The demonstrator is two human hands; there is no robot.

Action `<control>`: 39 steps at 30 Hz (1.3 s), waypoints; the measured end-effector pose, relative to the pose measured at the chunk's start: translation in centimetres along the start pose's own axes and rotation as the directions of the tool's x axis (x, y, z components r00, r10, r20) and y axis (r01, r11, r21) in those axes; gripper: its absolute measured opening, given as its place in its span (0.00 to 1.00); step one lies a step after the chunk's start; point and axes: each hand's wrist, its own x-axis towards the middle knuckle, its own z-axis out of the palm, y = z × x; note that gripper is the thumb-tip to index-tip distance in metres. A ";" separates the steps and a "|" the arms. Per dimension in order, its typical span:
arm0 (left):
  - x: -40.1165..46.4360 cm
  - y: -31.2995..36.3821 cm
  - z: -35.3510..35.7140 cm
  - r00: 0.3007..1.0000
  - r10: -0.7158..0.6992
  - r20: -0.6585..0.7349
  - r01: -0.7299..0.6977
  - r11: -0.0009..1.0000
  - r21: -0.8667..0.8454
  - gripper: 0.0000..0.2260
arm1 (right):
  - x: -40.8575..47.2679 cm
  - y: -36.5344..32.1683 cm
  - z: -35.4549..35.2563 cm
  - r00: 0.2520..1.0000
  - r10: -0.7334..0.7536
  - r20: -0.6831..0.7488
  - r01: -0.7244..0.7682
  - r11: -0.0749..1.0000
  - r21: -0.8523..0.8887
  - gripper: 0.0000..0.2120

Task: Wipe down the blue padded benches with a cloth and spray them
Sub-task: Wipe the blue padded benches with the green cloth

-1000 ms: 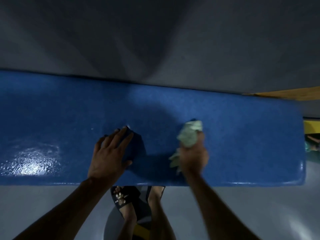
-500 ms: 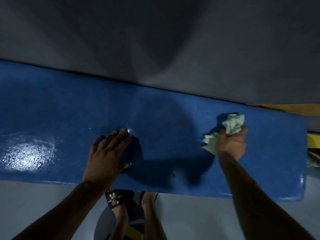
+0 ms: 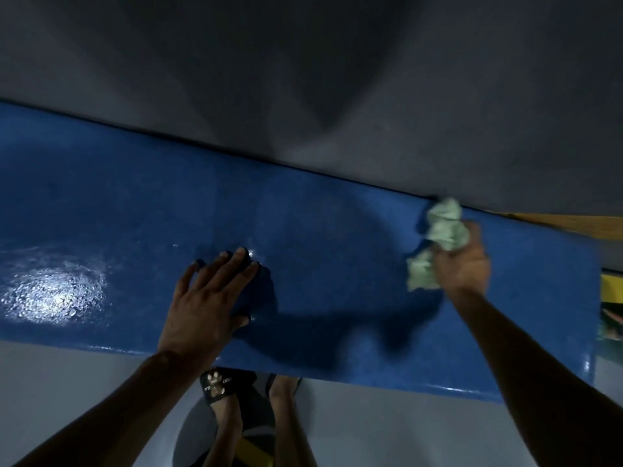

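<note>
A long blue padded bench (image 3: 337,237) runs across the view against a grey wall. My left hand (image 3: 209,298) rests flat on its top near the middle, fingers straight and spread. My right hand (image 3: 462,264) grips a crumpled pale green cloth (image 3: 441,234) and presses it on the bench near the far edge, toward the right end. A wet shiny patch (image 3: 50,294) glistens on the bench at the left. No spray bottle is in view.
The grey wall (image 3: 303,79) rises right behind the bench. A yellow-brown edge (image 3: 569,222) and a yellow object (image 3: 612,288) lie past the bench's right end. My sandalled feet (image 3: 236,392) stand on the pale floor below the front edge.
My right hand has swept the cloth from the bench's middle front to the right and up toward the wall edge. My left hand has stayed flat in place.
</note>
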 end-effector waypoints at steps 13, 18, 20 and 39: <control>0.0 -0.4 0.4 1.000 0.004 0.006 -0.004 1.000 0.003 0.48 | -5.2 -14.7 8.4 0.757 -0.556 0.342 0.578 0.815 0.046 0.15; 0.1 -0.3 0.6 1.000 0.003 -0.021 -0.003 1.000 0.009 0.47 | 0.4 -4.9 1.7 0.885 -0.430 0.177 0.459 0.868 -0.188 0.23; 0.0 -0.4 0.7 0.999 0.007 -0.033 -0.008 1.000 -0.003 0.48 | 1.3 -2.2 0.1 0.950 -0.311 0.026 0.312 0.939 -0.147 0.31; -0.3 -0.4 0.6 1.000 -0.002 0.024 0.001 0.998 0.060 0.50 | 0.3 -6.2 1.1 0.932 -0.271 0.241 0.311 0.939 -0.149 0.17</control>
